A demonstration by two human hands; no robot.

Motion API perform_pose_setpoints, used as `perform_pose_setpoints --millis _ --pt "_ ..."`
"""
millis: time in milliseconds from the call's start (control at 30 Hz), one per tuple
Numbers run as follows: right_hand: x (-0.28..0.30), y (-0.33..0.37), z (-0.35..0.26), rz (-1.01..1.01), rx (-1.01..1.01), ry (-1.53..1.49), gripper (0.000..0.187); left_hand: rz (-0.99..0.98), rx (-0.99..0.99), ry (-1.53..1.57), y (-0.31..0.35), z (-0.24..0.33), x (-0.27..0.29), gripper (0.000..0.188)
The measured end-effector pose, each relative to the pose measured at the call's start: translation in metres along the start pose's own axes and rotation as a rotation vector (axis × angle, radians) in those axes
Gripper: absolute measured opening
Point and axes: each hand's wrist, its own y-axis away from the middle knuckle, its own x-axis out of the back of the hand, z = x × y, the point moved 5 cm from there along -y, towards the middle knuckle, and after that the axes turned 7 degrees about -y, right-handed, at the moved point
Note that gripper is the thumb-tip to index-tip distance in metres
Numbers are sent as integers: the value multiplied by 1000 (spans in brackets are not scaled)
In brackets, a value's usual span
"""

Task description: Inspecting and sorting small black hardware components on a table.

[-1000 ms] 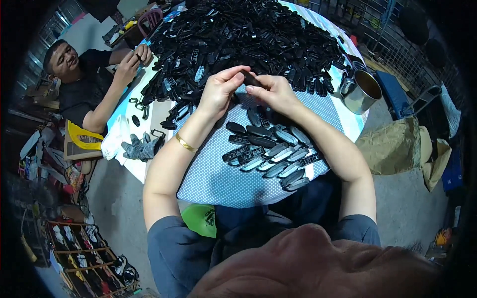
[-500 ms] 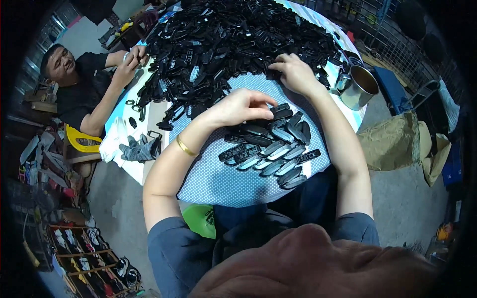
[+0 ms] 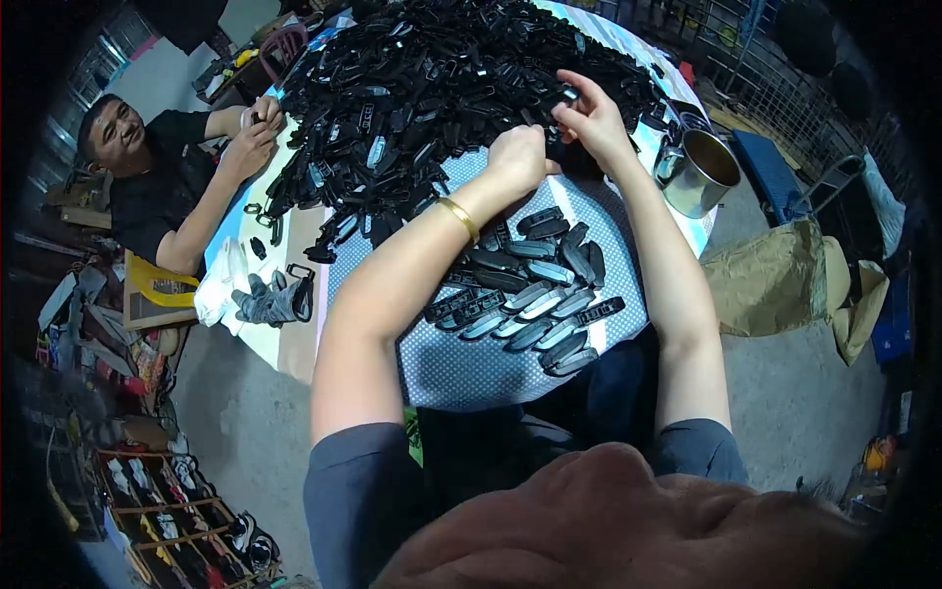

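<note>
My right hand [image 3: 601, 126] is raised over the near right edge of a large heap of small black oblong plastic parts [image 3: 422, 79]. Its fingers close round a black plastic part [image 3: 569, 95] with a shiny spot. Just left of it, my left hand [image 3: 520, 160] is closed with its back toward me; what its fingers hold, if anything, is hidden. A gold bangle [image 3: 458, 218] circles my left wrist. Between my forearms, several black parts with grey glossy faces [image 3: 535, 294] lie in slanted rows on a dotted blue-white cloth [image 3: 461, 368].
At the left a co-worker [image 3: 186, 187] handles a small piece with both hands. A grey glove [image 3: 267, 299] and white cloth [image 3: 226, 280] lie at the table's left edge. A metal mug [image 3: 705, 175] stands at the right, with a brown sack [image 3: 770, 280] beyond it.
My left hand has moved up and right from the rows to beside my right hand. The right hand has lifted from the heap with a black part.
</note>
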Motion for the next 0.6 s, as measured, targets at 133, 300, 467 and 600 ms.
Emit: perform_pose_setpoints --millis 133,300,467,600 --pt "-3 -1 5 3 -112 -161 35 62 77 99 1 -18 -5 29" --pt "-21 9 5 -8 -194 -500 20 -43 426 1507 32 -56 0 34" --pt "-58 31 1 -112 -298 -426 26 53 240 1542 61 -46 29 32" --pt "-57 30 3 -171 -209 -265 24 50 233 1453 66 -44 40 31"
